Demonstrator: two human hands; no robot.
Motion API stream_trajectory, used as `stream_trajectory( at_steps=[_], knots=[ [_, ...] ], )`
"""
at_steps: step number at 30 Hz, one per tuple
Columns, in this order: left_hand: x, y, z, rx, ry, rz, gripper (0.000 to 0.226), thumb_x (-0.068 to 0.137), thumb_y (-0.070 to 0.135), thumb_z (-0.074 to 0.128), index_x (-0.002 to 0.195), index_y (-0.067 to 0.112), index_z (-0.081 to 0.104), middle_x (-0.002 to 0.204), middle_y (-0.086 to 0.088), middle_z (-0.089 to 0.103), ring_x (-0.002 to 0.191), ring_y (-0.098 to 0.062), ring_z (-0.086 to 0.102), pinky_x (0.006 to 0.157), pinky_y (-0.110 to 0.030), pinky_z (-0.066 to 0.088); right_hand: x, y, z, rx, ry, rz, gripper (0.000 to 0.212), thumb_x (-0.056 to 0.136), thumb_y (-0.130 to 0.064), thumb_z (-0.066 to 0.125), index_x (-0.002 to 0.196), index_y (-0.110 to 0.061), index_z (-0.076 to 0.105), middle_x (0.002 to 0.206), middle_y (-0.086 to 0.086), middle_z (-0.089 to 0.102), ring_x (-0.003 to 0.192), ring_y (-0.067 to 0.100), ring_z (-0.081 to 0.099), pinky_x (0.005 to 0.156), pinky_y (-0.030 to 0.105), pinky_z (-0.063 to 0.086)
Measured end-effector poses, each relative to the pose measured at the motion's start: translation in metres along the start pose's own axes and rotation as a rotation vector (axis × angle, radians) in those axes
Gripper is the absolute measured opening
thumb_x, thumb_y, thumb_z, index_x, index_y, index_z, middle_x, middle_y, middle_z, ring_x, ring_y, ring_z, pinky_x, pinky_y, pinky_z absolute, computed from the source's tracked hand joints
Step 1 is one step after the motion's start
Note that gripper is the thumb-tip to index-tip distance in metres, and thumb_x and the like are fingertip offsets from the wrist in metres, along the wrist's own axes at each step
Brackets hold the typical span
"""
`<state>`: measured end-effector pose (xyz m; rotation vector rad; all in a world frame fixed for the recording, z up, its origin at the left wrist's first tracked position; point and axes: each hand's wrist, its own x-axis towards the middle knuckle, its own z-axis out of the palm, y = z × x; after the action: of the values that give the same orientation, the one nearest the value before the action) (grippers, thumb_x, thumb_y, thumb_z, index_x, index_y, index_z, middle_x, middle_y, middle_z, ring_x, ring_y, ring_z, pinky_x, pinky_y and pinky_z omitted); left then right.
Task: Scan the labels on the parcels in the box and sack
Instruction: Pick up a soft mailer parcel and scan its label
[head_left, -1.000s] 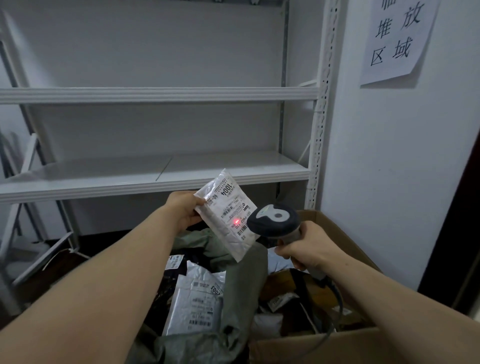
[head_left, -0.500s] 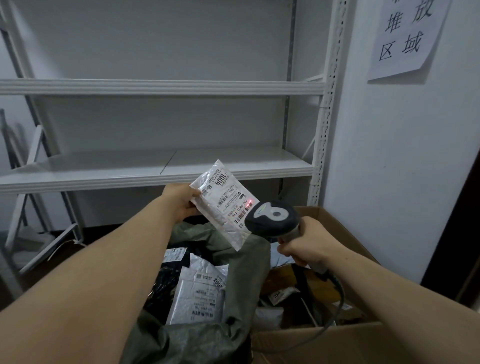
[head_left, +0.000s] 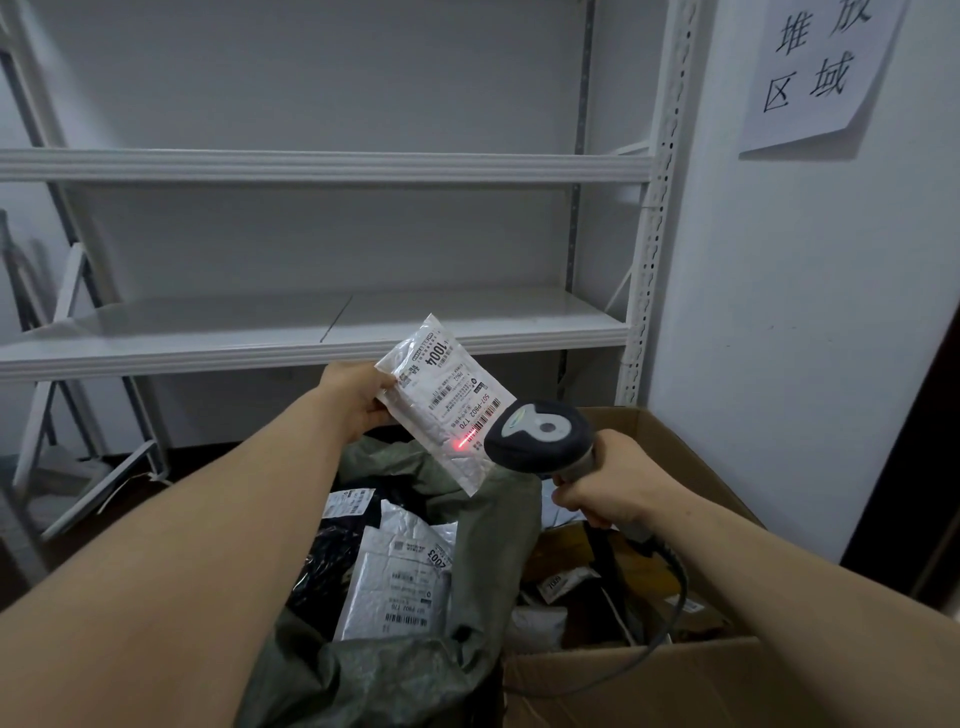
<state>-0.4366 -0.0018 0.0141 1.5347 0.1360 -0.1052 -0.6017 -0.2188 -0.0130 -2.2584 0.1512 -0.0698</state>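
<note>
Red dot (head_left: 460, 444) slid down parcel (head_left: 441, 400) | axis slants down-right | left grip (head_left: 358, 395) pinches it | right grip (head_left: 613, 483) clamps scanner (head_left: 540, 436)

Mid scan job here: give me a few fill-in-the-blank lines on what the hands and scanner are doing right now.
1. The left hand holds a white parcel above the ____ sack.
2. The scanner is gripped by the ____ hand.
3. The scanner throws a ____ spot of light on the parcel's label.
4. The cardboard box stands to the sack's ____.
Missing words: green; right; red; right.
</note>
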Motion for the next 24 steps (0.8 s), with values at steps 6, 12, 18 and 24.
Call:
stream_trajectory(
  at_steps=[6, 12, 18, 24],
  knots=[
    [-0.0004, -0.0039, -0.0007, 0.002, 0.006, 0.009, 0.011, 0.091, -0.008, 0.051, 0.101, -0.004, 0.053, 0.083, -0.017, 0.061, 0.069, -0.028, 0.063, 0.062, -0.045, 0.054, 0.0000, 0.0019, 0.0018, 0.013, -0.007, 0.015, 0.014, 0.074, 0.004, 0.066, 0.076, -0.008, 0.059, 0.071, 0.007, 0.059, 0.054, 0.012, 0.052, 0.052, 0.021, 0.046],
    [-0.0007, -0.0036, -0.0029, -0.014, 0.028, 0.005, 0.009, 0.091, -0.008, 0.052, 0.099, -0.003, 0.052, 0.085, -0.017, 0.061, 0.070, -0.027, 0.063, 0.065, -0.044, 0.054, 0.0022, 0.0004, 0.0046, 0.049, -0.011, 0.040, 0.013, 0.074, 0.007, 0.065, 0.077, -0.004, 0.060, 0.068, 0.010, 0.057, 0.043, 0.007, 0.050, 0.045, 0.019, 0.045],
    [0.0007, -0.0038, -0.0064, -0.013, 0.035, 0.005, 0.012, 0.091, -0.008, 0.052, 0.102, -0.004, 0.051, 0.087, -0.017, 0.061, 0.071, -0.028, 0.063, 0.070, -0.045, 0.054, 0.0026, 0.0024, 0.0047, 0.054, -0.015, 0.030, 0.012, 0.075, 0.005, 0.066, 0.081, -0.003, 0.061, 0.071, 0.010, 0.059, 0.046, 0.009, 0.051, 0.047, 0.020, 0.046],
    [0.0005, -0.0069, -0.0086, -0.018, 0.057, -0.005, 0.011, 0.091, -0.008, 0.052, 0.101, -0.003, 0.052, 0.083, -0.015, 0.060, 0.069, -0.026, 0.062, 0.073, -0.041, 0.053, -0.0004, 0.0000, 0.0072, 0.093, -0.027, 0.018, 0.028, 0.077, 0.003, 0.068, 0.091, -0.016, 0.053, 0.077, 0.011, 0.061, 0.039, 0.008, 0.052, 0.042, 0.021, 0.046]
  ],
)
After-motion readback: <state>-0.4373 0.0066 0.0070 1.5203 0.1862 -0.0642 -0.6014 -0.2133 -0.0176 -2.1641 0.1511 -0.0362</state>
